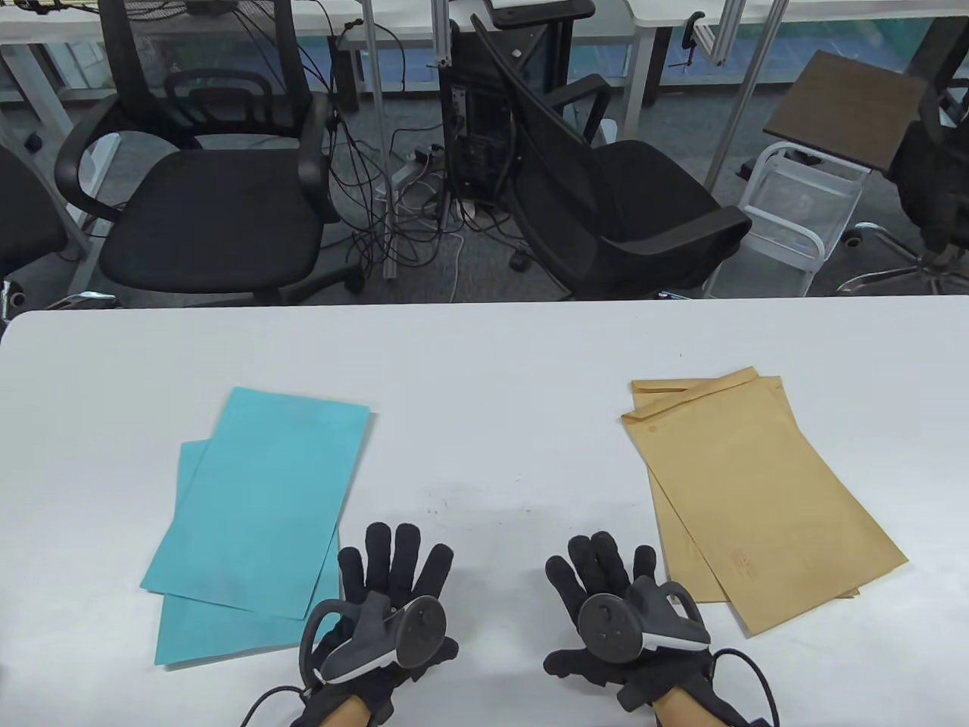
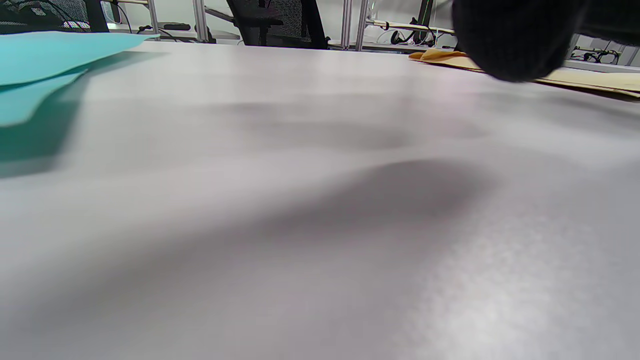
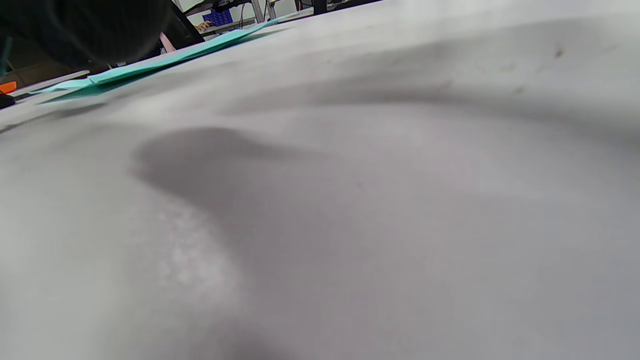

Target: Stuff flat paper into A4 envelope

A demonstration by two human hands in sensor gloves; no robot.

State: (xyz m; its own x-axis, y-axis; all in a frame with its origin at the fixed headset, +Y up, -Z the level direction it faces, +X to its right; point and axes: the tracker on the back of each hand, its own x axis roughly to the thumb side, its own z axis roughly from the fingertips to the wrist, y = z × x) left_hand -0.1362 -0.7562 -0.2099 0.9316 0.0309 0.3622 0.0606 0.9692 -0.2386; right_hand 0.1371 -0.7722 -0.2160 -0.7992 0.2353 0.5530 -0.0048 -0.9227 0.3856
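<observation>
— Closest to us, what are the hands doing?

— Both lie flat on the white table (image 1: 484, 379), fingers spread, holding nothing. The left hand (image 1: 386, 598) sits just beside the near corner of the blue sheets; the right hand (image 1: 624, 606) is close to the near edge of the envelopes without touching them, as far as I can tell.

— And further out?

— Two teal paper sheets (image 1: 265, 500) overlap on the left, flat. On the right are two brown A4 envelopes (image 1: 749, 492), stacked askew, flaps at the far end. Paper and envelopes are well apart. Beyond the table, office chairs (image 1: 212, 204) and cables.

— So which step is this?

— I'd say none has begun; nothing is picked up, no envelope opened. Next, I reckon, one hand must peel the top sheet off its neighbour, while the other lifts an envelope's flap and holds the mouth open. Thin flat paper will need a fingertip under an edge.
</observation>
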